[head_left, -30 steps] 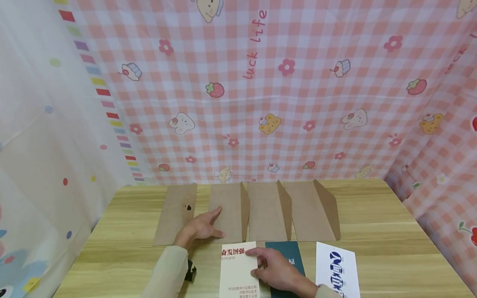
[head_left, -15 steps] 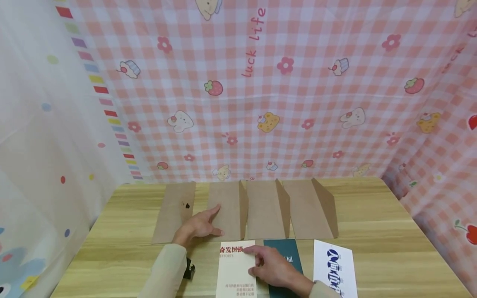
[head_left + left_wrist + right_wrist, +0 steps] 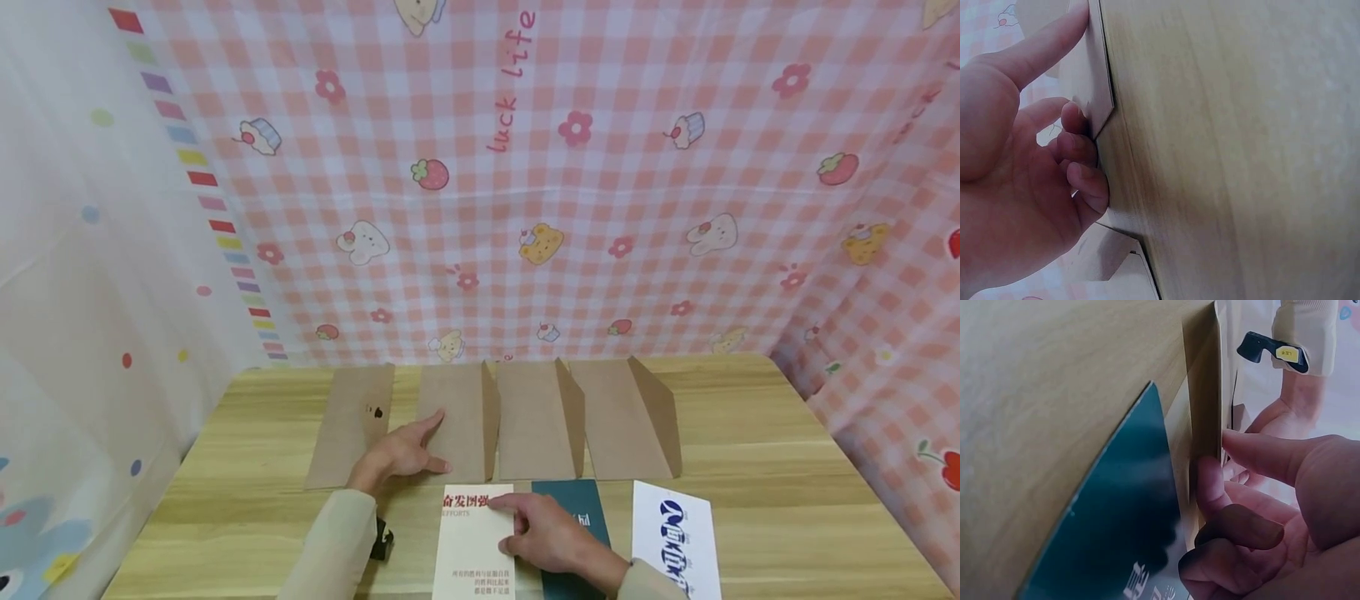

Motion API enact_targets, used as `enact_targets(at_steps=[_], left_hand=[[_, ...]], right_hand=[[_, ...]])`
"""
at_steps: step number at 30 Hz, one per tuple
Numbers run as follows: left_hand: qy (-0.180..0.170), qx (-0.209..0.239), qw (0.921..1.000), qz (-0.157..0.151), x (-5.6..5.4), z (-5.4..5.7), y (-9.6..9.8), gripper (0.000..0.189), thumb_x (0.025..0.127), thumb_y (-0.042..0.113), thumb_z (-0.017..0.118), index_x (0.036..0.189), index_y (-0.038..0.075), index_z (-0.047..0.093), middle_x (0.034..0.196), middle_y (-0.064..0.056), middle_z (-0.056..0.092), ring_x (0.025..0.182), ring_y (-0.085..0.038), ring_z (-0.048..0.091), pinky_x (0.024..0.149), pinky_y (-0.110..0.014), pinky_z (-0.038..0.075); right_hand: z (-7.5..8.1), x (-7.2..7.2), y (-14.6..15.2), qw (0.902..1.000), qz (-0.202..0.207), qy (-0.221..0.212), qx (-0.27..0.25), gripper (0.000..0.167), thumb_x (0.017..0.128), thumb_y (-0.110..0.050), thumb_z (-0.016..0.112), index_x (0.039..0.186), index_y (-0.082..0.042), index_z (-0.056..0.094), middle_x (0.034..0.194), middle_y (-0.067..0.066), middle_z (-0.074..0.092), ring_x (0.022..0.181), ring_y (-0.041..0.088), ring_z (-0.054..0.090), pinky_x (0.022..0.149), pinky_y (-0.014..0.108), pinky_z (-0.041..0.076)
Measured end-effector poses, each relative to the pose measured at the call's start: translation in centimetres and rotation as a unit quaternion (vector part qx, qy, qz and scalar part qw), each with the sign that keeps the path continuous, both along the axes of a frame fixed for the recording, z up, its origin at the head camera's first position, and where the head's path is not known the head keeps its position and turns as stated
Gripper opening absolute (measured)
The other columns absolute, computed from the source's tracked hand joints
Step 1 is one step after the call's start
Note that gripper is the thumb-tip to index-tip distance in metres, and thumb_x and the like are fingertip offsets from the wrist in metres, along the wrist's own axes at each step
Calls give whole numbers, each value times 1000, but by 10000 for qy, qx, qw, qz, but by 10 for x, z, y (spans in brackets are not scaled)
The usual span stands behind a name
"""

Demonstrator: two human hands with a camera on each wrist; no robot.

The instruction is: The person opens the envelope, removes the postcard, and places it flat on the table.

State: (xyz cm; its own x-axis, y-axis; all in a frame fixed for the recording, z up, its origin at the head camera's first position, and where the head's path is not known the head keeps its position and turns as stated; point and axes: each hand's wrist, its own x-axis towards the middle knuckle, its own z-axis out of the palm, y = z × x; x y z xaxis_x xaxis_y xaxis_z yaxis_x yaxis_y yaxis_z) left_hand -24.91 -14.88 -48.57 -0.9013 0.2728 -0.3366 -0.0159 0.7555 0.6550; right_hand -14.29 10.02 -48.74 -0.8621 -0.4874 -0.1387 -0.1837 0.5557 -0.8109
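Note:
My right hand (image 3: 553,537) pinches the right edge of a cream card (image 3: 476,542) with red Chinese lettering, between thumb and index finger. That edge stands a little off the table in the right wrist view, thumb on one side. My left hand (image 3: 401,450) rests on the brown paper envelope (image 3: 461,396), second from the left, with thumb and index finger spread. In the left wrist view its other fingers (image 3: 1088,181) are loosely bent near the tabletop. Just right of the cream card lies a dark teal card (image 3: 573,500), partly hidden by my right hand.
To the left lies another brown envelope (image 3: 348,417) with a small dark mark. Two more, a middle envelope (image 3: 534,417) and a right envelope (image 3: 622,425), have side flaps open. A white card (image 3: 671,533) with blue characters lies at front right. Checked cloth (image 3: 525,292) hangs behind the table.
The head view shifts slightly. Both hands, the cream card and the envelopes keep their places relative to one another.

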Motion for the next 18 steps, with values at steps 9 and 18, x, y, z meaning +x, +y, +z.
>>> enact_targets(at_steps=[9,18], left_hand=[[-73,81,9999,36,0,3,2,93,82,23,81,158,16,28,160,-17,28,148,-37,23,119,-52,20],[12,52,10000,-38,1,4,1,94,81,23,82,157,13,28,158,-21,30,147,-39,26,119,-52,22]], right_hand=[[1,1,-2,9999,61,56,106,47,81,-5,78,126,-6,67,60,-8,49,51,4,43,46,20,31],[0,3,-4,9993,39,37,383,48,80,-6,77,127,-9,67,59,-9,49,50,4,42,46,21,31]])
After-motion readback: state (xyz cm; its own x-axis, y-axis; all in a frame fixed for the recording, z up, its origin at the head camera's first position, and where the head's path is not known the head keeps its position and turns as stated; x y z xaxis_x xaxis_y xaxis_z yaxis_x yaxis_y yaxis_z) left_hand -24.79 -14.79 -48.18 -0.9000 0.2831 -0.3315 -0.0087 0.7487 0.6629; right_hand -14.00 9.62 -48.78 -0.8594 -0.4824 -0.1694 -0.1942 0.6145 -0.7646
